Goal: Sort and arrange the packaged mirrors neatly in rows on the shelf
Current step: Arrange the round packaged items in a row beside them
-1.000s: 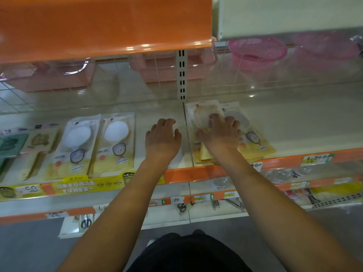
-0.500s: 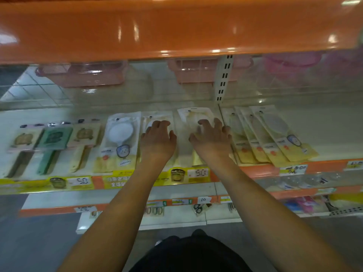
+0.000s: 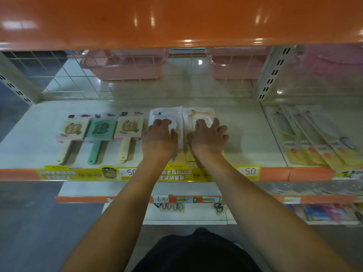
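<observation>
Two packaged round mirrors lie side by side mid-shelf: a white packaged mirror (image 3: 167, 112) and a cream packaged mirror (image 3: 203, 111). My left hand (image 3: 159, 135) lies palm down on the white one, fingers spread. On the cream one my right hand (image 3: 208, 136) presses flat, fingers apart. Left of them three packaged handled mirrors stand in a row: beige (image 3: 73, 132), green (image 3: 100, 132), beige (image 3: 129, 130). Several more cream packaged mirrors (image 3: 314, 138) are fanned out at the far right of the shelf (image 3: 247, 134).
An orange upper shelf (image 3: 176, 20) overhangs close above. Pink baskets (image 3: 125, 65) show behind the wire back grid. Price strips run along the front edge (image 3: 248, 171). Lower shelves hold small items such as scissors (image 3: 218, 208).
My right hand has slid a cream package left from the right-hand pile to beside the white one. My left hand moved onto the white package. The view shifted left.
</observation>
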`<state>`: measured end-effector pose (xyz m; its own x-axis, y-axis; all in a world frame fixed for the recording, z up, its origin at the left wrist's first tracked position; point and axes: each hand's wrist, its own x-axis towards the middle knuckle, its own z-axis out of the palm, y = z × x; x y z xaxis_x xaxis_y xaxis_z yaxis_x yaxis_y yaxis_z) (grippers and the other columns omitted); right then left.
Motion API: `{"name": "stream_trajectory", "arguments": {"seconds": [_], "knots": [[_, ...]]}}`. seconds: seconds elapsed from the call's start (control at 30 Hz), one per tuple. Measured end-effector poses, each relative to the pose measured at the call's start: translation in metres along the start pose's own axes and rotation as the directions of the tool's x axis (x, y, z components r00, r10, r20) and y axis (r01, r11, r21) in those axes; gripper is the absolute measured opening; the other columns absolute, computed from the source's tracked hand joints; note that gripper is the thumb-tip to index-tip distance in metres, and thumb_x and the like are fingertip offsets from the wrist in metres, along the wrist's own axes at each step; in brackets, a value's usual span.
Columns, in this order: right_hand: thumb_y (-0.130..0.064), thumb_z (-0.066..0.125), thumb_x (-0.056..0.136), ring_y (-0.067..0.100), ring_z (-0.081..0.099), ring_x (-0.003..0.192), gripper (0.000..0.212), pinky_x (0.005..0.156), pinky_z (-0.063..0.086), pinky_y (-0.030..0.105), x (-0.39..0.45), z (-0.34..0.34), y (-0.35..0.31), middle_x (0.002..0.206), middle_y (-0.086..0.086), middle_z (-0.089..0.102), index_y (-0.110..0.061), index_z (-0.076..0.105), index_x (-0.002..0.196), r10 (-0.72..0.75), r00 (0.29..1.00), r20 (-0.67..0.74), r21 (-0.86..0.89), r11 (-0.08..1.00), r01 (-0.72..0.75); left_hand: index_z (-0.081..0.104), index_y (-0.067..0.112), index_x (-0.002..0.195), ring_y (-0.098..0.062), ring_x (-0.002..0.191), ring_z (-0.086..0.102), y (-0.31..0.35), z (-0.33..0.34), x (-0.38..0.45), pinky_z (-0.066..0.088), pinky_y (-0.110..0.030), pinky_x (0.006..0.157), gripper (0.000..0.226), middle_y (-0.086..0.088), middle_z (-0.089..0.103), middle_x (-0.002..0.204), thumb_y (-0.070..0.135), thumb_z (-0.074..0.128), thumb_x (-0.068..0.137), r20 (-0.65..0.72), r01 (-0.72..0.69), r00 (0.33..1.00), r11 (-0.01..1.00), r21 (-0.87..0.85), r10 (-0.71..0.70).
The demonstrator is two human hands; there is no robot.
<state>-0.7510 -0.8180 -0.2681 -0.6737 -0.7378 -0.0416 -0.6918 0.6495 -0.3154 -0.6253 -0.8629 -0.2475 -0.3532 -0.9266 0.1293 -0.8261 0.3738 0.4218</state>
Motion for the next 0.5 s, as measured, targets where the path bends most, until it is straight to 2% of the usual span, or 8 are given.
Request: {"name": "stream_trajectory", "arguments": {"seconds": [0.13, 0.2, 0.27, 0.37, 0.5], "knots": [[-0.069, 0.031, 0.090, 0.038, 0.030, 0.127, 0.048, 0.098, 0.032, 0.049, -0.002, 0.008, -0.002, 0.153, 0.011, 0.021, -0.038, 0.042, 0.126, -0.006, 0.999, 0.044, -0.094, 0.996, 0.010, 0.051, 0.020, 0.132, -0.027, 0.112, 0.056, -0.004, -0.001, 0.005, 0.046, -0.039, 0.091, 0.038, -0.004, 0.051, 0.136, 0.031, 0.045, 0.096, 0.016, 0.003, 1.000, 1.000, -0.006, -0.003], [-0.072, 0.025, 0.090, 0.038, 0.030, 0.127, 0.052, 0.099, 0.030, 0.049, -0.003, 0.006, 0.000, 0.155, 0.009, 0.019, -0.041, 0.039, 0.129, -0.023, 0.998, 0.053, -0.112, 0.993, 0.028, 0.050, 0.021, 0.132, -0.026, 0.115, 0.055, -0.003, 0.000, 0.006, 0.046, -0.039, 0.092, 0.038, -0.004, 0.050, 0.137, 0.031, 0.044, 0.096, 0.015, 0.006, 1.000, 1.000, 0.000, -0.006], [-0.069, 0.031, 0.091, 0.038, 0.028, 0.130, 0.052, 0.102, 0.029, 0.048, -0.003, 0.004, 0.003, 0.156, 0.007, 0.015, -0.042, 0.034, 0.134, -0.047, 0.996, 0.074, -0.120, 0.991, 0.056, 0.051, 0.022, 0.132, -0.025, 0.117, 0.053, 0.000, 0.002, 0.006, 0.046, -0.038, 0.093, 0.038, -0.003, 0.050, 0.137, 0.032, 0.044, 0.096, 0.012, 0.003, 1.000, 1.000, 0.001, -0.003], [-0.063, 0.037, 0.091, 0.037, 0.015, 0.142, 0.058, 0.113, 0.020, 0.050, -0.001, 0.005, 0.006, 0.161, 0.007, 0.004, -0.041, 0.025, 0.144, -0.076, 0.989, 0.130, -0.089, 0.992, 0.088, 0.052, 0.022, 0.130, -0.026, 0.114, 0.055, 0.002, 0.005, 0.005, 0.047, -0.040, 0.092, 0.038, -0.004, 0.053, 0.134, 0.032, 0.045, 0.094, 0.003, -0.012, 1.000, 1.000, -0.008, 0.012], [-0.056, 0.041, 0.092, 0.039, 0.000, 0.147, 0.060, 0.118, 0.009, 0.052, -0.002, 0.005, 0.009, 0.162, 0.005, -0.006, -0.040, 0.023, 0.146, -0.074, 0.981, 0.182, -0.052, 0.995, 0.084, 0.053, 0.021, 0.129, -0.027, 0.114, 0.055, 0.002, 0.008, 0.005, 0.047, -0.042, 0.092, 0.037, -0.005, 0.054, 0.131, 0.032, 0.046, 0.094, 0.001, 0.000, 1.000, 1.000, -0.012, 0.000]]}}
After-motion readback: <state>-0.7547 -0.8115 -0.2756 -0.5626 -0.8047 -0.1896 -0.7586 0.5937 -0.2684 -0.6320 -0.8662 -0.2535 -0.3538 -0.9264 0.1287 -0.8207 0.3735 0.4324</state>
